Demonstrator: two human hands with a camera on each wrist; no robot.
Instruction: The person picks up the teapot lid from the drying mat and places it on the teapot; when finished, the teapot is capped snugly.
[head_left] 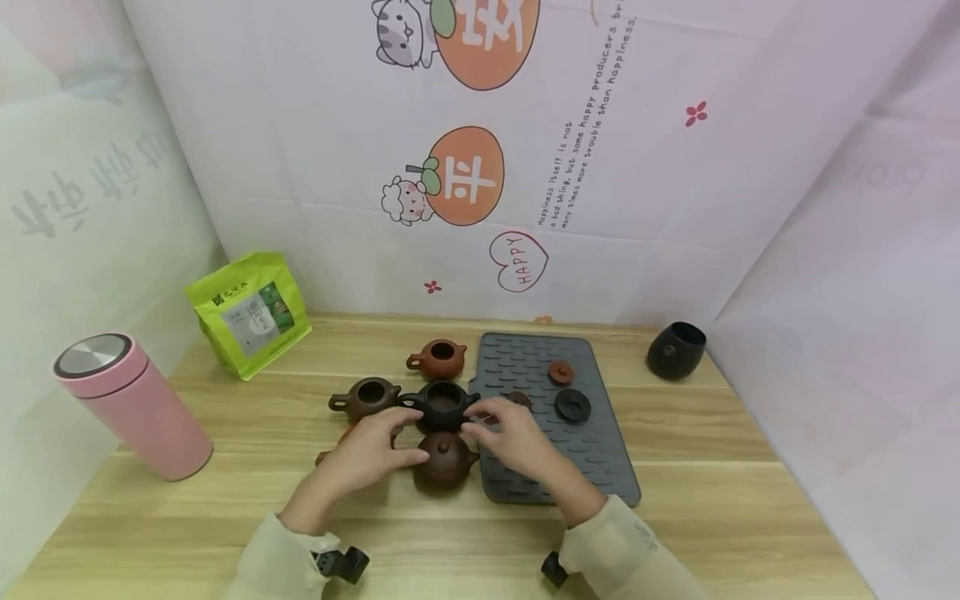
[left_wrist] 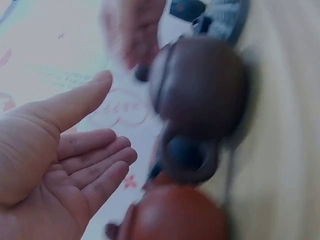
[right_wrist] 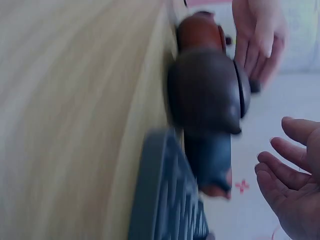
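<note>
My left hand (head_left: 367, 454) and right hand (head_left: 516, 437) hover either side of a lidless black teapot (head_left: 442, 419) and a lidded dark brown teapot (head_left: 442, 477) in front of it. Both hands have loosely extended fingers and hold nothing. In the left wrist view, a gap separates the left hand (left_wrist: 60, 175) from the dark brown teapot (left_wrist: 205, 90). The right hand (right_wrist: 295, 180) likewise stands off from the pots in the right wrist view. An orange-red teapot (left_wrist: 175, 215) is mostly hidden under my left hand in the head view.
A lidless brown teapot (head_left: 367, 406) and a lidless reddish one (head_left: 438, 364) stand nearby. On the grey mat (head_left: 540, 471) lie a red lid (head_left: 560, 372), a black lid (head_left: 573, 406) and a brown lid (head_left: 519, 400). Around are a pink thermos (head_left: 142, 417), green bag (head_left: 251, 317) and black cup (head_left: 675, 354).
</note>
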